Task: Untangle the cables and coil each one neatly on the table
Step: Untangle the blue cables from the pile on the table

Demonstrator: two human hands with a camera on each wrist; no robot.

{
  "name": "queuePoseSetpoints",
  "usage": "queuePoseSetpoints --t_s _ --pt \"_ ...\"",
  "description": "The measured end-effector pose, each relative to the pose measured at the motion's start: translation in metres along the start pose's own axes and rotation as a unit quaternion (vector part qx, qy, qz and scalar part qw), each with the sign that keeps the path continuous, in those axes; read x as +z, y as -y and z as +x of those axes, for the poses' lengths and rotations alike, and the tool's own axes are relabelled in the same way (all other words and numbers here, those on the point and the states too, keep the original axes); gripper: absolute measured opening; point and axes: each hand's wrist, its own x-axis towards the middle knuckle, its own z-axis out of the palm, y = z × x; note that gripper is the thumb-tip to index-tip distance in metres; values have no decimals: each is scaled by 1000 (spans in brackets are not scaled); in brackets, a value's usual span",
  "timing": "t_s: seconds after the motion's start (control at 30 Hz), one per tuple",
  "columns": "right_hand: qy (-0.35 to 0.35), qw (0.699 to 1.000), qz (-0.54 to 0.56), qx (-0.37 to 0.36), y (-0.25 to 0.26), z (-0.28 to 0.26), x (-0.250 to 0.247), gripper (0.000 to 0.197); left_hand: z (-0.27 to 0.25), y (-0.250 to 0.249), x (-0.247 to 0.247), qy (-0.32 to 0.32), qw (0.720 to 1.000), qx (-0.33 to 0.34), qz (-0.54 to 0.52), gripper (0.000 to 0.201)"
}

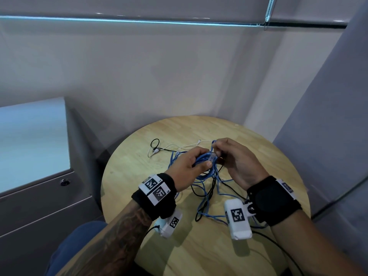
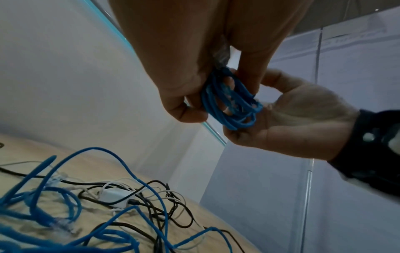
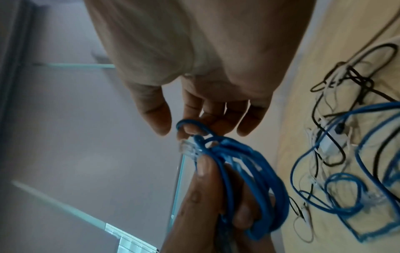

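Above the table (image 1: 258,246) our left hand (image 1: 186,166) grips the blue coil (image 3: 249,171), our right hand (image 1: 237,160) pinches its end loop, more cables (image 2: 129,205) lying tangled on the wood below

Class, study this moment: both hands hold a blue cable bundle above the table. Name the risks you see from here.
1. The left hand grips the blue coil while blue strands still trail into the tangle of cables below; lifting could drag the black and white cables along.
2. The right hand pinches only a small loop near the clear connector; if it slips, the coil may spring open.
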Motion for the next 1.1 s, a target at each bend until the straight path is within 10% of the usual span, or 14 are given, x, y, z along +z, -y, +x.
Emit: queuePoseSetpoints --t_s 0.53,0.8,1.1 --pt "53 937 -295 -177 11 -14 9 34 -4 -13 -2 -116 993 12 -23 14" --pt "47 970 -231 -65 2 -8 3 20 -3 -9 2 -109 994 19 8 22" --pt "-219 927 -251 -174 7 16 -30 16 -11 15 21 3 989 -118 -86 27"
